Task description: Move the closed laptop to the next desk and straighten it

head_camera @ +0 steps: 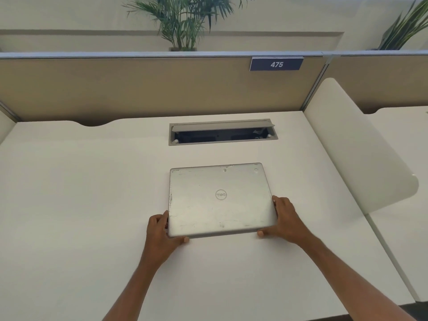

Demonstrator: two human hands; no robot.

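A closed silver laptop (220,200) with a scuffed lid and a round logo lies on the white desk (81,205), near the middle, almost square to the desk edge. My left hand (162,230) grips its near left corner, thumb under the front edge. My right hand (283,218) grips its near right corner, fingers along the right side. The laptop's near edge looks slightly lifted off the desk.
An open grey cable tray (222,133) is set into the desk behind the laptop. A beige partition (139,89) with a "475" sign (276,64) stands at the back. A white curved divider (361,163) separates this desk from the desk to the right (405,140).
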